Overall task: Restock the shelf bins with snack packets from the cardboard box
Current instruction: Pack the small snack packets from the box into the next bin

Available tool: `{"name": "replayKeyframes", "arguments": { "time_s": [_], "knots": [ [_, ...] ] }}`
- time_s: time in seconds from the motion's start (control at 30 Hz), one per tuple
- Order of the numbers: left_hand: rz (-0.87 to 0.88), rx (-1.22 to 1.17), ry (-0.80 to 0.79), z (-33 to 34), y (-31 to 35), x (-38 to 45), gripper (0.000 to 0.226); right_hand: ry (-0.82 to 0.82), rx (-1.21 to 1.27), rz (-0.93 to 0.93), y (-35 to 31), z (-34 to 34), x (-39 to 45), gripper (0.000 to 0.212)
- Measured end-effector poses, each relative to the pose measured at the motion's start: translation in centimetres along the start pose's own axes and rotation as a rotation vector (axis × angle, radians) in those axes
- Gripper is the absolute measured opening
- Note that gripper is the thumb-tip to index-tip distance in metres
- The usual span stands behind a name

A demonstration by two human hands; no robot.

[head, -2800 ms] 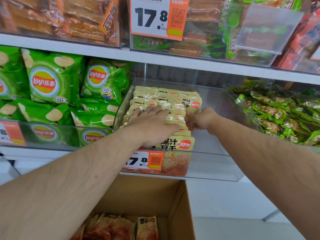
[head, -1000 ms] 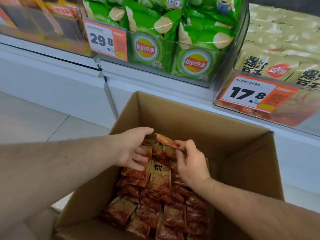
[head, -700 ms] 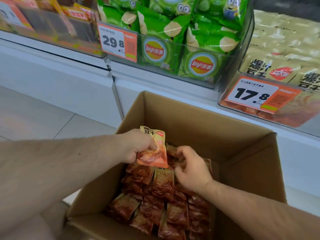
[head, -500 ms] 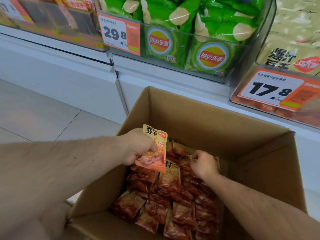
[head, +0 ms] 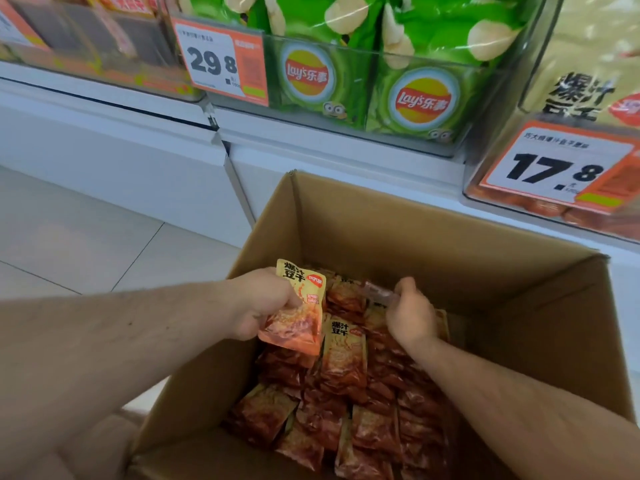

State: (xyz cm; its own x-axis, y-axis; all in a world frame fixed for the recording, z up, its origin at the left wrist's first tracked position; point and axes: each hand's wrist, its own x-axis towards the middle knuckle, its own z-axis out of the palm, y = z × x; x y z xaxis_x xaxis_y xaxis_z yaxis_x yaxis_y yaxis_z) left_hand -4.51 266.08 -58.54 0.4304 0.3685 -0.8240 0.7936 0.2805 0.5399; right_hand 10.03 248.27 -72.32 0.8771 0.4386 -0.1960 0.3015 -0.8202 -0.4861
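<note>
Head view, hands first. Left hand (head: 263, 306): fingers curled tight round one orange-and-yellow dried tofu packet (head: 294, 313), lifted clear of the pile and held upright near the box's left wall. Right hand (head: 410, 315): fingers bent, pinching the edge of a second packet (head: 379, 293) at the far end of the pile; that one is tilted and blurred, and whether it has fully left the heap I cannot tell.

Below both hands, the cardboard box (head: 415, 223) on the floor, with a deep layer of red-orange packets (head: 346, 393) lying mixed and overlapping.

Beyond the box, the clear shelf bin (head: 491, 161) with the 17.8 price tag (head: 557, 168) sits upper right, showing matching packets behind its front. Its fill level is cut off by the frame. Next to it on the left, a bin of green Lay's chip bags (head: 415, 95).

Judgement: well short of done. Much stock remains in the box, and neither held packet has reached the bin.
</note>
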Motion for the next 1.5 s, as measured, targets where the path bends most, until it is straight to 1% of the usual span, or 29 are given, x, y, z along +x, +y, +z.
{"name": "replayKeyframes", "arguments": {
  "time_s": [0.13, 0.2, 0.27, 0.33, 0.4, 0.47, 0.5, 0.53, 0.6, 0.67, 0.7, 0.73, 0.77, 0.8, 0.83, 0.9, 0.93, 0.97, 1.0, 1.07, 1.1, 1.2, 1.3, 1.37, 1.5],
  "knots": [
    [-0.032, -0.094, 0.007, 0.7, 0.1, -0.5, 0.025, 0.034, 0.268, -0.052, -3.0, -5.5, -3.4, 0.003],
    [-0.019, -0.167, -0.018, 1.2, 0.3, -1.1, 0.027, 0.050, 0.356, -0.136, -4.8, -8.1, -5.9, 0.005],
    [0.012, -0.217, -0.056, 1.9, 0.7, -1.9, 0.031, 0.049, 0.368, -0.276, -6.1, -10.3, -8.3, 0.006],
    [0.056, -0.291, -0.112, 2.4, 1.2, -3.0, 0.037, 0.026, 0.330, -0.428, -6.8, -11.6, -10.3, 0.012],
    [0.098, -0.385, -0.172, 2.9, 1.8, -4.3, 0.040, 0.012, 0.248, -0.517, -7.0, -12.2, -11.9, 0.019],
    [0.129, -0.465, -0.263, 3.4, 2.1, -5.5, 0.043, 0.030, 0.159, -0.589, -7.0, -12.8, -12.8, 0.033],
    [0.140, -0.479, -0.299, 3.6, 2.2, -6.1, 0.047, 0.061, 0.121, -0.638, -7.0, -13.1, -13.1, 0.035],
    [0.175, -0.450, -0.304, 3.9, 2.3, -6.7, 0.045, 0.098, 0.079, -0.699, -6.9, -13.4, -13.3, 0.033],
    [0.303, -0.378, -0.244, 4.5, 2.1, -7.3, 0.029, 0.161, -0.018, -0.819, -6.7, -13.9, -13.4, 0.031],
    [0.389, -0.359, -0.223, 4.8, 2.1, -7.9, 0.024, 0.212, -0.090, -0.903, -6.6, -14.9, -13.8, 0.019],
    [0.430, -0.354, -0.226, 4.8, 2.1, -8.3, 0.023, 0.233, -0.098, -0.910, -6.5, -15.5, -14.0, 0.017],
    [0.473, -0.354, -0.232, 4.9, 2.3, -8.8, 0.023, 0.252, -0.072, -0.891, -6.5, -16.4, -14.3, 0.018],
    [0.516, -0.349, -0.233, 4.9, 2.5, -9.2, 0.024, 0.272, -0.027, -0.821, -6.8, -17.4, -14.6, 0.021],
    [0.552, -0.341, -0.242, 4.9, 2.7, -9.7, 0.025, 0.270, 0.038, -0.709, -7.2, -18.6, -15.0, 0.026],
    [0.580, -0.328, -0.249, 5.0, 2.8, -10.1, 0.027, 0.226, 0.110, -0.562, -7.5, -19.6, -15.0, 0.034],
    [0.639, -0.272, -0.280, 5.2, 3.0, -10.7, 0.031, 0.021, 0.242, -0.262, -7.7, -21.3, -14.5, 0.051],
    [0.668, -0.237, -0.298, 5.4, 3.1, -11.1, 0.033, -0.091, 0.307, -0.184, -7.7, -22.0, -14.2, 0.054],
    [0.697, -0.203, -0.307, 5.7, 3.0, -11.4, 0.035, -0.175, 0.378, -0.169, -7.7, -22.3, -13.9, 0.054],
    [0.724, -0.175, -0.313, 6.0, 3.0, -11.8, 0.038, -0.233, 0.438, -0.185, -7.9, -22.7, -13.9, 0.047],
    [0.774, -0.126, -0.326, 6.6, 2.9, -12.4, 0.042, -0.284, 0.526, -0.254, -8.5, -23.5, -14.4, 0.024],
    [0.794, -0.100, -0.329, 6.8, 2.9, -12.7, 0.043, -0.293, 0.561, -0.280, -8.7, -23.8, -14.5, 0.019],
    [0.839, -0.021, -0.358, 7.0, 3.4, -13.5, 0.042, -0.285, 0.650, -0.259, -8.7, -25.0, -14.6, 0.018],
    [0.891, 0.068, -0.397, 7.4, 4.4, -14.5, 0.043, -0.265, 0.648, -0.259, -8.2, -26.1, -14.6, 0.018],
    [0.925, 0.109, -0.412, 7.9, 5.4, -15.1, 0.048, -0.232, 0.692, -0.267, -7.8, -27.1, -14.7, 0.015],
    [0.999, 0.159, -0.401, 10.1, 8.2, -16.2, 0.051, -0.144, 0.764, -0.214, -6.7, -29.6, -14.3, 0.013]
  ]
}}
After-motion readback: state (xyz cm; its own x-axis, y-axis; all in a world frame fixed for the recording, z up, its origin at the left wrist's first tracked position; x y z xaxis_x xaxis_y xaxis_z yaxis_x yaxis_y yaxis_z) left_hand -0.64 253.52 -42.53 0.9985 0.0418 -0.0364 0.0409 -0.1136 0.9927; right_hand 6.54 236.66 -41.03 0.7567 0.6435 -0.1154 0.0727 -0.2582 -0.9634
